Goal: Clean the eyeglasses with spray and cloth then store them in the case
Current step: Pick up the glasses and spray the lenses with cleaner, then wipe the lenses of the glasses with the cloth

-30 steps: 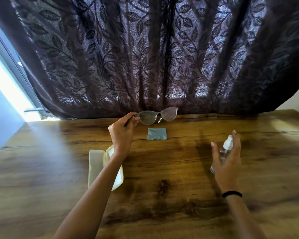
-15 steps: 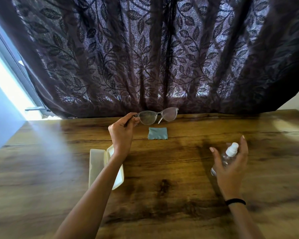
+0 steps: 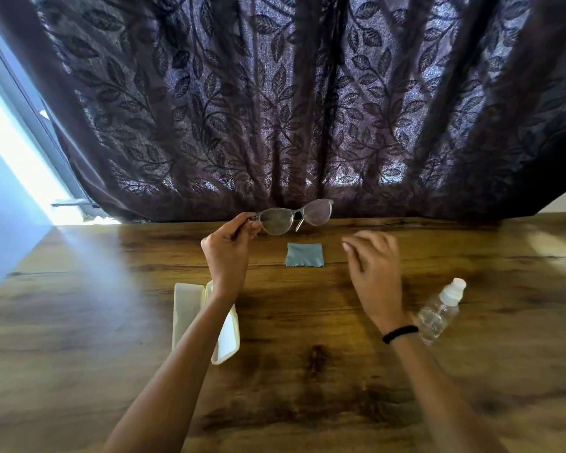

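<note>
case partly behind left forearm, right hand motion-blurred, bottle base behind right wrist

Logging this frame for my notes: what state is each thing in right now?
eyeglasses: lifted, pinched at one end by left hand
cloth: flat on the table, untouched
spray bottle: on the table, unheld, cap on
case: open, lying on the table
right hand: open, empty

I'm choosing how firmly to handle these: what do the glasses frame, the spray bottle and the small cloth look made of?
Eyeglasses: the frame looks like translucent pale plastic; light passes through the rims.
Spray bottle: probably clear glossy plastic, with the wooden table showing through its body; opaque white cap.
Cloth: thin matte grey-blue fabric, maybe microfibre; it lies flat and its lower edge is zigzag-cut.
</note>
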Action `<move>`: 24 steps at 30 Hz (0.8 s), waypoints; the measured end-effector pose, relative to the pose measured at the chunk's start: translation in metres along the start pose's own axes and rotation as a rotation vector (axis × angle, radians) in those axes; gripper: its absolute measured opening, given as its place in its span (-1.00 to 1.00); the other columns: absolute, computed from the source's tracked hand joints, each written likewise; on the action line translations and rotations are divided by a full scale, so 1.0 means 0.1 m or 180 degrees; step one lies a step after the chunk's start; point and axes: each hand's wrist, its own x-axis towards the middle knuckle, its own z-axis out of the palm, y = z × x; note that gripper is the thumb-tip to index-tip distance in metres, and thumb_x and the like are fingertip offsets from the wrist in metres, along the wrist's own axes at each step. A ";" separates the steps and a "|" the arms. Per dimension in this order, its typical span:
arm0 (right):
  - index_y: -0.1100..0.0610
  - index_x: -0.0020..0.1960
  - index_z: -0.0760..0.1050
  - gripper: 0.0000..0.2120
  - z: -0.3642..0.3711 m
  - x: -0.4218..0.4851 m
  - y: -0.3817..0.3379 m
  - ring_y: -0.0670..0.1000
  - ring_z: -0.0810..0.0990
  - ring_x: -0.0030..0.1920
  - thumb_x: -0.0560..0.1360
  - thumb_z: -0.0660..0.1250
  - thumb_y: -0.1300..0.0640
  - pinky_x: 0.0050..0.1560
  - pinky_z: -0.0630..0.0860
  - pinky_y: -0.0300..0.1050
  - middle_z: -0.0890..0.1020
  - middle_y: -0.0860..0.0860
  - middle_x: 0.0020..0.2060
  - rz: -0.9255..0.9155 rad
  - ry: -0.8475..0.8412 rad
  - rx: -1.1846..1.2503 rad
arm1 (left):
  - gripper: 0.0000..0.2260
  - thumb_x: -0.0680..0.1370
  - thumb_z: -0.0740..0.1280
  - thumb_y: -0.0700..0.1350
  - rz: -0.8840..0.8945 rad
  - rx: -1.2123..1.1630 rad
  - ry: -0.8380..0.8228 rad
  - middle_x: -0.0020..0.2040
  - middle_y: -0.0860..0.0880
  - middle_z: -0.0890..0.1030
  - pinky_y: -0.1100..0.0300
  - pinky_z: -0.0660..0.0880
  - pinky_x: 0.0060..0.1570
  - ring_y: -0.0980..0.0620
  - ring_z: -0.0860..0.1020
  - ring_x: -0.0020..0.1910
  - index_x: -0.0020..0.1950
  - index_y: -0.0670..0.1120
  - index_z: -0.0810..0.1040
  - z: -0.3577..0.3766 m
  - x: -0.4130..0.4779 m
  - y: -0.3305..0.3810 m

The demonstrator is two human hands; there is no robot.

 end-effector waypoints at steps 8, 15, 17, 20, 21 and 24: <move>0.13 -0.39 0.50 -0.72 0.82 0.23 0.28 -0.03 0.50 -0.39 0.49 0.34 0.11 -0.39 0.37 -0.17 0.55 0.03 -0.44 0.1964 -0.2040 0.0100 | -0.78 0.44 0.40 -0.25 0.0092 -0.0118 0.0112 -0.17 0.11 0.63 0.35 0.57 -0.17 0.29 0.61 -0.26 0.07 -0.15 0.60 -0.09 0.06 0.02; 0.13 -0.43 0.32 -0.64 0.96 0.42 0.33 -0.02 0.39 -0.42 0.42 0.42 0.08 -0.43 0.24 -0.16 0.40 0.01 -0.47 0.2849 -0.2059 0.0637 | -0.78 0.44 0.39 -0.27 0.0151 -0.0043 0.0189 -0.13 0.09 0.61 0.40 0.56 -0.18 0.35 0.59 -0.26 0.08 -0.20 0.58 -0.20 0.11 -0.08; 0.17 -0.40 0.41 -0.72 0.97 0.46 0.33 0.00 0.46 -0.36 0.38 0.46 0.14 -0.43 0.27 -0.17 0.47 0.03 -0.43 0.2742 -0.2260 0.0601 | -0.78 0.44 0.39 -0.31 0.0150 -0.0041 0.0206 -0.13 0.10 0.60 0.44 0.53 -0.20 0.39 0.58 -0.27 0.07 -0.23 0.58 -0.20 0.12 -0.08; 0.19 -0.35 0.43 -0.77 0.98 0.46 0.33 -0.02 0.46 -0.35 0.36 0.47 0.21 -0.42 0.30 -0.20 0.47 0.04 -0.41 0.2746 -0.2284 0.0781 | -0.81 0.43 0.38 -0.35 0.0199 -0.0039 0.0198 -0.14 0.05 0.59 0.53 0.47 -0.25 0.43 0.55 -0.31 0.03 -0.32 0.59 -0.19 0.11 -0.07; 0.17 -0.35 0.43 -0.77 0.97 0.44 0.35 -0.03 0.45 -0.35 0.37 0.46 0.21 -0.40 0.31 -0.20 0.48 0.04 -0.40 0.2732 -0.2231 0.0855 | -0.81 0.43 0.38 -0.35 0.0219 -0.0039 0.0193 -0.15 0.05 0.59 0.54 0.46 -0.26 0.44 0.54 -0.32 0.03 -0.32 0.59 -0.19 0.11 -0.06; 0.14 -0.32 0.42 -0.79 0.90 0.36 0.37 -0.03 0.52 -0.22 0.41 0.41 0.26 -0.38 0.46 -0.26 0.53 0.04 -0.29 0.2859 -0.2018 0.1508 | -0.81 0.43 0.39 -0.34 0.0225 -0.0080 0.0189 -0.15 0.06 0.60 0.52 0.47 -0.25 0.42 0.55 -0.31 0.03 -0.32 0.59 -0.17 0.10 -0.06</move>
